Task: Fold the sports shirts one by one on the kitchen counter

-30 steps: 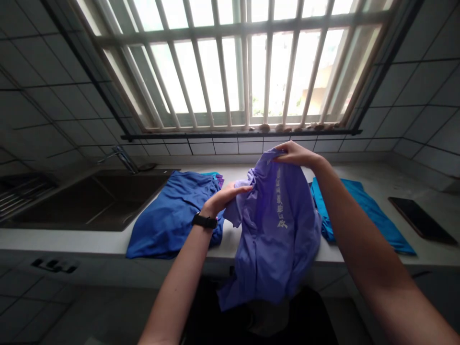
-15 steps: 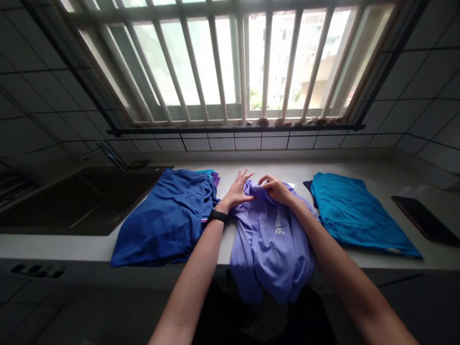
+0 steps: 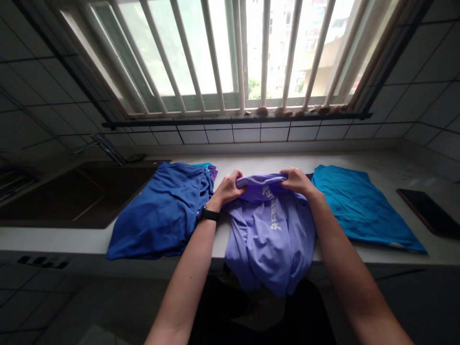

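Observation:
A lavender shirt with pale printed characters lies on the white counter and hangs over its front edge. My left hand, with a black wristband, is closed on the shirt's top edge at the left. My right hand is closed on the same edge at the right, holding the fabric taut between them. A dark blue garment lies to the left, and a teal garment lies flat to the right.
A dark sink with a tap sits at the left of the counter. A black phone lies at the far right. Behind is a barred window over tiled walls.
The lavender shirt, held up a second ago, has come down onto the counter. Both hands then moved to its top edge and spread apart, gripping it.

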The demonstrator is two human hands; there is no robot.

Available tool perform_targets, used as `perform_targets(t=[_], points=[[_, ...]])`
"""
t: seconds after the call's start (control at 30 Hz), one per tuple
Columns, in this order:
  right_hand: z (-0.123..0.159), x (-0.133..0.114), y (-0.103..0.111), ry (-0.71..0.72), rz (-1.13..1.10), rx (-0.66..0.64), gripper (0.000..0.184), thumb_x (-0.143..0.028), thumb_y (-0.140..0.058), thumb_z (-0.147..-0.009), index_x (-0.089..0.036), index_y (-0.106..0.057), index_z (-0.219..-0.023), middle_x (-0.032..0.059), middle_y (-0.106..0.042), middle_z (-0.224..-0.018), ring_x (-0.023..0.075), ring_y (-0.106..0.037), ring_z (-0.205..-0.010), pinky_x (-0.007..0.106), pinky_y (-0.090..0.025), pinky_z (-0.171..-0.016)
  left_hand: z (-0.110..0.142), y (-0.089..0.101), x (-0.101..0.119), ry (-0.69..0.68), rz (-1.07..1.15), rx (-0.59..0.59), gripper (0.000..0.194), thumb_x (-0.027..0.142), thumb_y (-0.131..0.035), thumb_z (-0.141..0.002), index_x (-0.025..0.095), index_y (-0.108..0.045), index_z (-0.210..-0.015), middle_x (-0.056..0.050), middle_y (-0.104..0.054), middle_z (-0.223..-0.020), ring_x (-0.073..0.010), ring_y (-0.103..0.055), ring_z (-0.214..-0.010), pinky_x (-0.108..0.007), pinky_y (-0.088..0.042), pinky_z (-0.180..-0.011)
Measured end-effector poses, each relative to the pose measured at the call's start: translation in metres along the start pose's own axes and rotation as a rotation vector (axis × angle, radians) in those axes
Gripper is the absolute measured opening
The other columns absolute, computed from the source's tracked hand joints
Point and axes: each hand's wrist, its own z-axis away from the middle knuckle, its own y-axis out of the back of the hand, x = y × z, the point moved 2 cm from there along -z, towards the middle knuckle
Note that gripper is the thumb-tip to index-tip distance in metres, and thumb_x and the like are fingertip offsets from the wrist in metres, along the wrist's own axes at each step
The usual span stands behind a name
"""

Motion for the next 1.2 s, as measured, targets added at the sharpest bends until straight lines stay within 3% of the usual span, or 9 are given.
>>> perform_targets(t=[0.1, 0.23, 0.3, 0.43, 0.57, 0.73, 0.93, 1.1, 1.2], points=[[0.001, 0.006, 0.009, -0.057, -0.238, 0.012, 0.018, -0.037, -0.067, -0.064, -0.021, -0.059, -0.068, 0.0002, -0.057, -0.069, 0.0182, -0.051, -0.071, 0.028, -0.037, -0.064, -0.003, 0.003, -0.005, 0.072, -0.004, 0.171, 0.030, 0.013, -0.063, -0.067, 0.024, -0.053, -0.092, 0.002, -0.057, -0.075, -0.0184, -0.056, -0.070, -0.028, -0.042, -0.072], [0.006, 0.006, 0.008, -0.093, -0.529, -0.297, 0.030, -0.040, -0.073, -0.058, -0.019, -0.061, -0.076, -0.0028, -0.056, -0.069, 0.0163, -0.050, -0.068, 0.027, -0.040, -0.062, -0.005, 0.007, -0.013, 0.146, -0.035, 0.407, 0.033, 0.008, -0.060, -0.068, 0.025, -0.052, -0.095, 0.002, -0.056, -0.075, -0.0194, -0.057, -0.072, -0.029, -0.043, -0.075], [0.005, 0.008, 0.005, -0.107, -0.557, -0.308, 0.028, -0.035, -0.072, -0.056, -0.020, -0.061, -0.077, -0.0022, -0.058, -0.071, 0.0174, -0.052, -0.070, 0.028, -0.042, -0.063, -0.004, 0.011, -0.016, 0.160, -0.067, 0.501, 0.027, 0.008, -0.061, -0.067, 0.025, -0.051, -0.087, 0.001, -0.055, -0.076, -0.0199, -0.056, -0.075, -0.030, -0.044, -0.077], [-0.003, 0.022, 0.004, -0.187, -0.330, 0.189, 0.024, -0.028, -0.066, -0.062, -0.022, -0.063, -0.085, 0.0053, -0.068, -0.083, 0.0250, -0.061, -0.085, 0.033, -0.049, -0.075, -0.005, 0.016, -0.019, 0.167, -0.095, 0.502, 0.030, 0.008, -0.062, -0.064, 0.024, -0.037, -0.061, -0.004, -0.057, -0.083, -0.0202, -0.055, -0.083, -0.031, -0.044, -0.080], [-0.008, 0.029, 0.004, -0.244, -0.142, 0.460, 0.015, -0.025, -0.060, -0.069, -0.024, -0.061, -0.084, 0.0120, -0.070, -0.097, 0.0301, -0.062, -0.097, 0.040, -0.050, -0.091, -0.006, 0.010, -0.018, 0.226, 0.172, 0.174, 0.045, 0.023, -0.077, -0.063, 0.023, -0.033, -0.059, 0.003, -0.046, -0.067, -0.0147, -0.049, -0.070, -0.026, -0.039, -0.066], [-0.010, 0.033, 0.005, -0.323, -0.382, 0.333, 0.010, -0.028, -0.057, -0.070, -0.024, -0.058, -0.079, 0.0077, -0.065, -0.084, 0.0275, -0.059, -0.085, 0.039, -0.051, -0.082, -0.008, 0.003, -0.013, 0.219, 0.568, 0.032, 0.064, 0.041, -0.089, -0.056, 0.025, -0.030, -0.076, 0.008, -0.053, -0.070, -0.0095, -0.052, -0.062, -0.022, -0.042, -0.061], [-0.002, 0.030, 0.011, -0.304, -0.632, 0.083, 0.025, -0.036, -0.058, -0.068, -0.021, -0.063, -0.087, 0.0037, -0.065, -0.076, 0.0225, -0.058, -0.074, 0.033, -0.048, -0.066, -0.013, 0.013, -0.029, 0.245, 0.329, 0.619, 0.041, 0.024, -0.073, -0.076, 0.025, -0.031, -0.077, 0.003, -0.062, -0.083, -0.0084, -0.057, -0.067, -0.022, -0.048, -0.067], [0.007, 0.026, 0.007, -0.142, -0.275, -0.379, 0.027, -0.026, -0.068, -0.059, -0.019, -0.070, -0.084, -0.0005, -0.071, -0.080, 0.0204, -0.063, -0.079, 0.026, -0.049, -0.069, -0.013, 0.015, -0.041, 0.238, 0.235, 0.776, 0.026, 0.017, -0.061, -0.086, 0.025, -0.037, -0.080, -0.001, -0.065, -0.090, -0.0127, -0.067, -0.081, -0.025, -0.055, -0.080], [0.004, 0.035, 0.002, -0.205, -0.006, -0.313, 0.022, -0.025, -0.066, -0.069, -0.017, -0.076, -0.087, 0.0020, -0.074, -0.083, 0.0244, -0.069, -0.086, 0.027, -0.051, -0.075, -0.016, 0.009, -0.042, 0.225, 0.229, 0.610, 0.020, 0.011, -0.061, -0.083, 0.023, -0.046, -0.088, -0.009, -0.069, -0.115, -0.0172, -0.071, -0.106, -0.029, -0.055, -0.096]])
